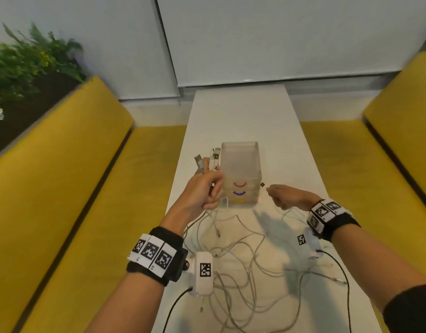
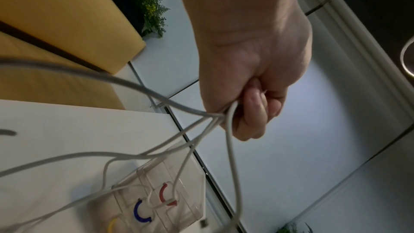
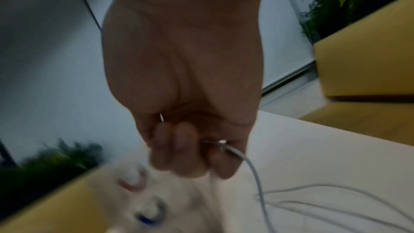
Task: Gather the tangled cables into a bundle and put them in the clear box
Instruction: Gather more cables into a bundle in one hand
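A tangle of white cables (image 1: 240, 258) sprawls over the near half of the white table (image 1: 240, 111). My left hand (image 1: 207, 188) is raised just left of the clear box (image 1: 240, 171) and grips several cable ends, whose plugs (image 1: 208, 158) stick up above my fist. In the left wrist view, strands (image 2: 197, 121) trail down from my curled fingers (image 2: 251, 118). My right hand (image 1: 284, 197), right of the box, pinches one thin white cable (image 3: 257, 174), whose dark plug tip (image 1: 263, 184) points at the box. The box has red, blue and yellow drawer handles.
Yellow benches (image 1: 70, 179) flank the narrow table on both sides. A white device (image 1: 203, 272) and black leads hang from my wrist straps over the cables. Green plants (image 1: 27, 61) stand behind the left bench. A pale wall closes off the far end.
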{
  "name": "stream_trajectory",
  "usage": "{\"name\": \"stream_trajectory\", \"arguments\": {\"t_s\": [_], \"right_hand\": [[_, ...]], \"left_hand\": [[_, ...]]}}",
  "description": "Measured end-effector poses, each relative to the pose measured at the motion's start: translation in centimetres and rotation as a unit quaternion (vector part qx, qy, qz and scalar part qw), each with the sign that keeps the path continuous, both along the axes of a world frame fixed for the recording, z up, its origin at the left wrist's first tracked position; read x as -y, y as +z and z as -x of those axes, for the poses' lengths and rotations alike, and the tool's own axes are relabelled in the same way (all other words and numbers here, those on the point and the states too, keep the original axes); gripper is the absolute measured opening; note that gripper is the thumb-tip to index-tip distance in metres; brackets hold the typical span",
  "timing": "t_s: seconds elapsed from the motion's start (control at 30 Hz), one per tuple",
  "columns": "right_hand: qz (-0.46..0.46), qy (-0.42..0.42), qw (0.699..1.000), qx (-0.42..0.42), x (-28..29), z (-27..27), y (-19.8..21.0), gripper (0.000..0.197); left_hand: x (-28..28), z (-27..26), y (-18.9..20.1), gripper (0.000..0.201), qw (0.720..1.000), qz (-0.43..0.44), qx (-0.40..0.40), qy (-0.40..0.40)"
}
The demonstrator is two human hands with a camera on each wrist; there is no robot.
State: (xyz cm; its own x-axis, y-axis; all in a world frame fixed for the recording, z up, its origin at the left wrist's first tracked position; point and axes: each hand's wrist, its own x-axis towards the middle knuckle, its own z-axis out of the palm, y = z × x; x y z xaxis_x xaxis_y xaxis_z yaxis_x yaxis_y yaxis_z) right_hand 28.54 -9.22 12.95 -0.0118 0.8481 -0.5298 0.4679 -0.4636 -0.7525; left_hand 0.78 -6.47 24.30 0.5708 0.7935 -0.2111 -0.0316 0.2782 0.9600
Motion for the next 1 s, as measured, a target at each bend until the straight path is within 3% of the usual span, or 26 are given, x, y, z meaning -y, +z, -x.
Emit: {"name": "stream_trajectory", "arguments": {"t_s": [0.07,0.13,0.37,0.43,0.57,0.67,0.8,0.93,1.0], "right_hand": [[-0.041,0.0,0.993,-0.109,1.5,2.1,3.5,0.026],[-0.089,0.026,0.981,-0.17,3.0,4.1,6.1,0.025],[-0.184,0.047,0.953,-0.234,6.3,8.9,11.3,0.042],[-0.206,0.027,0.952,-0.224,6.7,9.7,11.9,0.037],[-0.244,0.007,0.961,-0.133,6.8,10.8,12.3,0.028],[-0.278,0.006,0.959,-0.053,6.5,10.7,12.6,0.025],[-0.314,0.023,0.948,-0.049,6.5,9.9,14.3,0.026],[-0.304,0.047,0.951,-0.041,7.3,7.8,15.3,0.025],[-0.291,0.037,0.956,-0.006,8.2,6.0,14.7,0.039]], "left_hand": [[0.7,0.0,0.1,0.053,1.0,-0.014,-0.008,-0.011],[1.4,-0.2,0.4,0.063,0.999,-0.04,-0.022,-0.003],[3.4,-1.3,0.1,0.028,0.996,-0.073,-0.043,0.013],[4.2,-1.7,0.3,0.017,0.993,-0.104,-0.053,0.008],[5.4,-2.8,0.6,0.024,0.99,-0.132,-0.053,0.018],[5.4,-3.5,1.1,0.028,0.986,-0.13,-0.067,0.084],[5.6,-4.2,1.7,0.031,0.976,-0.178,-0.048,0.118],[4.8,-4.4,3.3,0.041,0.97,-0.123,0.024,0.208],[3.4,-3.5,5.1,0.054,0.955,-0.084,0.103,0.267]]}}
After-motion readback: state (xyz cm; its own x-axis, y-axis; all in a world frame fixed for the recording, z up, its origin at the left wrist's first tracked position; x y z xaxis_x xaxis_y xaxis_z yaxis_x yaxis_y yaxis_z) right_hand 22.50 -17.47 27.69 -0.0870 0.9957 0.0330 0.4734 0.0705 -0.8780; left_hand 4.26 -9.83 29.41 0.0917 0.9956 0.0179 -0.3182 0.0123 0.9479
